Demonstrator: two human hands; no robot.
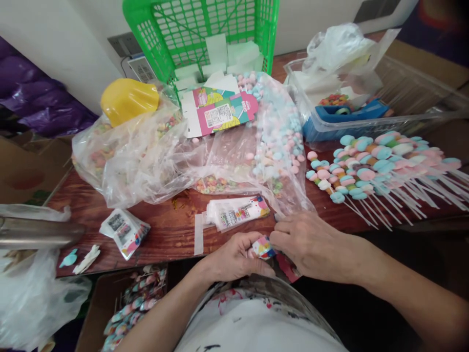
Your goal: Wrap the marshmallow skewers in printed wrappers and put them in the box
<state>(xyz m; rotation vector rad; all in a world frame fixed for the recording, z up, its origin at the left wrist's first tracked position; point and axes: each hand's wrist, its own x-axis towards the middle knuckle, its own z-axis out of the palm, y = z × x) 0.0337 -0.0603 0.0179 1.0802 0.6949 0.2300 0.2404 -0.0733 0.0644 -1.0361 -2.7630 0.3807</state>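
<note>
Close to my body, at the table's front edge, my left hand (234, 259) is closed around a small printed plastic packet (263, 247). Something pink shows at the packet's left end. The fingers of my right hand (311, 244) pinch the packet's other end; what lies under the fingertips is hidden. A dark red piece (287, 268) shows below my right hand, its kind unclear. Just beyond both hands lies a fanned stack of flat printed bags (242, 213). A second stack of printed bags (125, 231) rests to the left.
Marshmallow skewers (381, 161) on white sticks are piled at right. Behind the bags sit clear sacks of candy (280, 132), a printed carton (220, 110) and a green basket (205, 19). A blue tape dispenser (344, 115) stands in a clear bin (421, 117). A box of skewers (95, 313) is below left.
</note>
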